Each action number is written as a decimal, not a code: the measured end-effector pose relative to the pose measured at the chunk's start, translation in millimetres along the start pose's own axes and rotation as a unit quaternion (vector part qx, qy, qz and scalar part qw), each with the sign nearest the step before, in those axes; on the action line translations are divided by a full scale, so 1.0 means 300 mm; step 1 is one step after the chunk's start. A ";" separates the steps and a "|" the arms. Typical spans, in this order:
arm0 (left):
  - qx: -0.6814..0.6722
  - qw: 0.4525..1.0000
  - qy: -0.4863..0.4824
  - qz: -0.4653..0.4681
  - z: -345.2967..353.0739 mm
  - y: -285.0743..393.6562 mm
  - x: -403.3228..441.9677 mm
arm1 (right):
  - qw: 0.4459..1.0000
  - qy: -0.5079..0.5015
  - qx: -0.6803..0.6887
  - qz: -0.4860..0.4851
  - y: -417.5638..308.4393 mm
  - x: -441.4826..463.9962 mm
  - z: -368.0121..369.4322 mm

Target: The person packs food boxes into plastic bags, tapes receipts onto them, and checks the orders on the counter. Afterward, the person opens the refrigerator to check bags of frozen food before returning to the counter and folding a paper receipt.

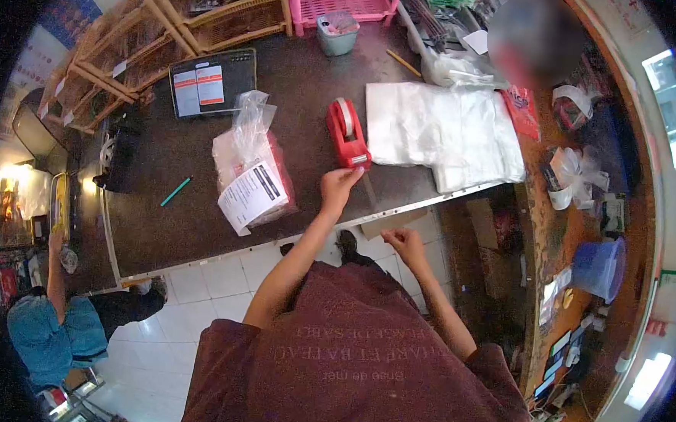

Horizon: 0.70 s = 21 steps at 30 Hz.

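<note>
A red tape dispenser [348, 139] with a pale roll of tape stands on the dark counter. My left hand [339, 188] is at its front end, fingertips closed on the edge by the cutter. Off the counter's front edge, my right hand [405, 246] hovers with fingers curled and pinched together; anything between them is too small to make out. Left of the dispenser lies a clear plastic-wrapped package [238, 156] with pink contents and a printed white paper slip [253, 195] on top. To the right is a stack of clear plastic bags [441, 132].
A teal pen [176, 191], a black tablet-like board [211, 84], a grey-blue cup [337, 34] and a yellow pencil [404, 63] lie about. Wicker shelves [217, 33] and a pink rack [345, 1] line the back. A person in a teal shirt [60, 334] is at left.
</note>
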<state>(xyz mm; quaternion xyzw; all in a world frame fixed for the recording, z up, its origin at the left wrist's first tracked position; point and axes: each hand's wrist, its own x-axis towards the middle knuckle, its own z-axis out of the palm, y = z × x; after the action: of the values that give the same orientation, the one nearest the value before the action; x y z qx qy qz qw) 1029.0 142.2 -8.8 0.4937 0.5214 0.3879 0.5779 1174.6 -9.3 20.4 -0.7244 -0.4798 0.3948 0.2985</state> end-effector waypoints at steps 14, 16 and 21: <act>0.114 0.986 0.038 0.113 -0.034 0.074 -0.009 | 0.998 -0.058 0.009 0.017 -0.013 0.010 0.043; 0.115 0.985 0.053 0.121 -0.025 0.078 0.001 | 0.999 -0.033 0.013 0.026 -0.022 0.006 0.042; 0.118 0.977 0.091 0.152 -0.004 0.077 -0.011 | 1.000 -0.001 -0.001 0.029 -0.107 -0.027 0.057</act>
<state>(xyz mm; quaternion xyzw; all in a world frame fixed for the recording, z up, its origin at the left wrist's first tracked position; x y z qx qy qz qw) 1028.9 144.0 14.6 0.5945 0.5323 0.4508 0.4001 1143.3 -4.4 40.1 -0.7378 -0.4596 0.4037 0.2852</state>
